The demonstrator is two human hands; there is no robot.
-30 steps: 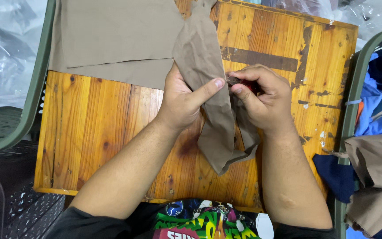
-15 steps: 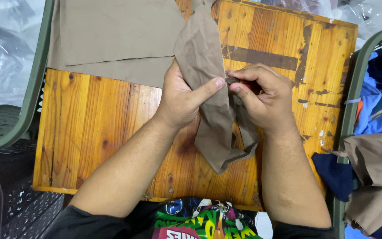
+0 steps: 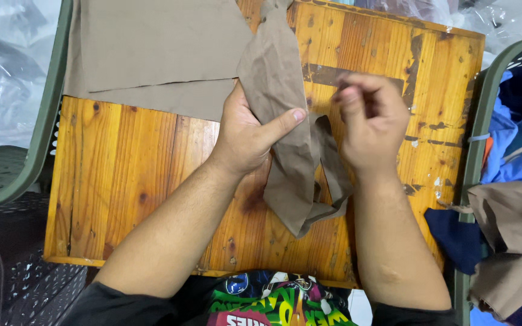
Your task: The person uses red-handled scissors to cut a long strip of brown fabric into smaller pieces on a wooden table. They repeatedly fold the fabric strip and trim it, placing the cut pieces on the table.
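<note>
My left hand pinches a crumpled tan fabric piece between thumb and fingers, over a wooden board. The fabric hangs down from the grip, and a narrow strip of it loops toward my right wrist. My right hand is just right of the fabric, blurred by motion. Its fingers are curled with nothing visible in them. Flat tan fabric pieces lie stacked at the board's far left corner, and the held piece's top overlaps them.
A green basket rim borders the board on the left. A second green basket on the right holds blue, navy and tan cloth scraps. Clear plastic sheeting lies at far left.
My right hand has let go of the tan fabric and moved up and to the right. My left hand keeps its grip in about the same place.
</note>
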